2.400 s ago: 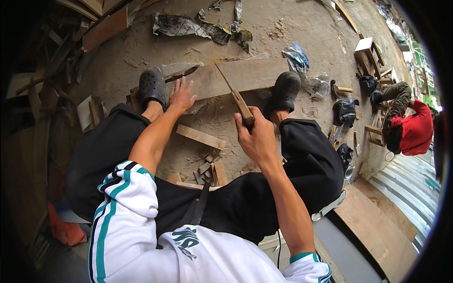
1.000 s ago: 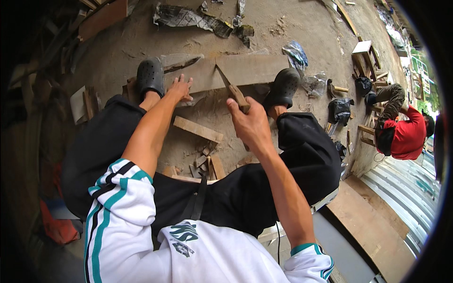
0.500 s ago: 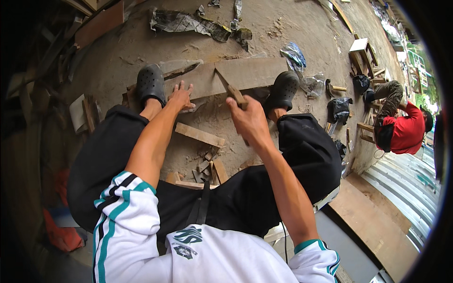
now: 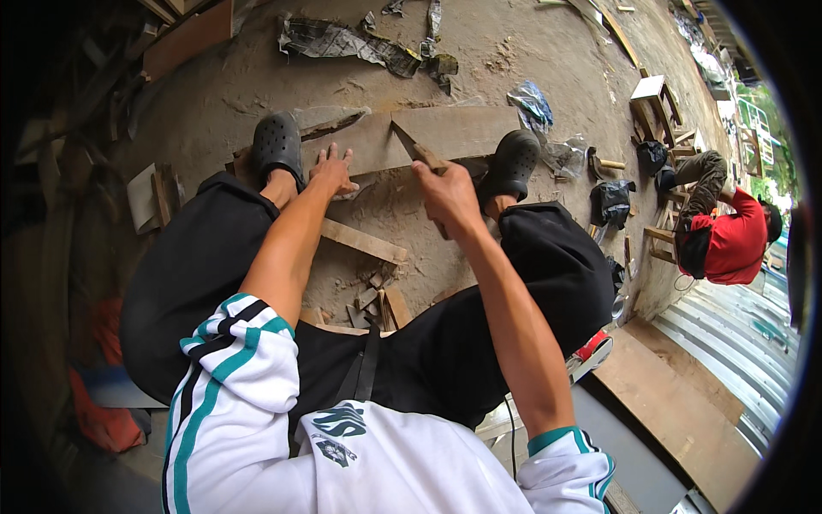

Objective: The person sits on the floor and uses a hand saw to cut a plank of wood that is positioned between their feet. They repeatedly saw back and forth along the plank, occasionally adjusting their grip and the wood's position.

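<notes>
A long wooden board (image 4: 467, 128) lies crosswise on the ground ahead, with a dark clog (image 4: 276, 147) at its left end and another (image 4: 514, 160) at its right. My left hand (image 4: 331, 174) presses on the board's near edge, fingers spread and holding nothing. My right hand (image 4: 451, 197) is wrapped round the wooden handle of a handsaw (image 4: 408, 141), whose narrow blade meets the board near its middle. A thin line runs from the blade tip to the far edge. Part of the handle is hidden inside my fist.
A loose wood strip (image 4: 364, 241) and several offcuts (image 4: 385, 304) lie between my legs. Beyond the board is a crumpled torn sheet (image 4: 347, 43). Plastic bags (image 4: 533, 104) and a hammer (image 4: 606, 163) lie to the right, where a person in red (image 4: 732, 240) sits near a small stool (image 4: 655, 94).
My right hand has moved a little forward with the handsaw, toward the board. My left hand stays on the board.
</notes>
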The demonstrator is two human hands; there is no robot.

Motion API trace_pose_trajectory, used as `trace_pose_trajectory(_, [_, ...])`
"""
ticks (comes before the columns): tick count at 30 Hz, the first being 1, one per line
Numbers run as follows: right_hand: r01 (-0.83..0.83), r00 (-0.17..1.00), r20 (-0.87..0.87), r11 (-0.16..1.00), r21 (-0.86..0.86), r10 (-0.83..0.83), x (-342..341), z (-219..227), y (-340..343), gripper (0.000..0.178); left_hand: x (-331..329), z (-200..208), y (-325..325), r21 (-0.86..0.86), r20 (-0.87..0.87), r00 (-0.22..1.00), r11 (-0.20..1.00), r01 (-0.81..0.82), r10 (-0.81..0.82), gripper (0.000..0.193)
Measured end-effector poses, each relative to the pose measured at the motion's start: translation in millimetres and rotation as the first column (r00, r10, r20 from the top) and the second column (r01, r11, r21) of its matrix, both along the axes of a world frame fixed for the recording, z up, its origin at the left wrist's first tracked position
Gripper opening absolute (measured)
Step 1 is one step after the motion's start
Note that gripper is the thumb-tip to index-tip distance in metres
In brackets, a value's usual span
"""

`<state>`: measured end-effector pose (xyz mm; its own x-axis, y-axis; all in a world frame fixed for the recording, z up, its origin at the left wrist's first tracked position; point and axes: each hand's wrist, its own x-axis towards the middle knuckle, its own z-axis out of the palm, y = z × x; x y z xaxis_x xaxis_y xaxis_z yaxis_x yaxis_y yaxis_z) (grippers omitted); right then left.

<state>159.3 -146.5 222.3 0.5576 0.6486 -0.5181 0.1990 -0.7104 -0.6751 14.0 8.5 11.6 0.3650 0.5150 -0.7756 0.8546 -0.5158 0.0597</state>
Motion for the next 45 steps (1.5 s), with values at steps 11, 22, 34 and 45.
trace_pose_trajectory(11, [0.053,0.998,0.035,0.999,-0.002,-0.053,8,-27,-5,0.04,0,-2,-6,0.026,0.033,0.999,0.999,-0.019,0.018,0.1])
trace_pose_trajectory(22, [0.015,0.998,0.056,0.999,0.046,-0.018,2,-43,-1,0.035,6,-8,-9,0.014,0.039,0.999,0.999,-0.03,0.029,0.096])
trace_pose_trajectory(34, [0.019,1.0,0.005,0.999,0.036,-0.019,3,-30,-10,0.036,5,-9,-10,-0.014,0.068,0.993,0.995,-0.1,0.101,0.099])
trace_pose_trajectory(45, [0.005,0.998,0.065,0.999,0.049,-0.009,-4,-31,-23,0.033,3,-7,-20,-0.035,0.053,0.995,0.996,-0.084,0.086,0.098])
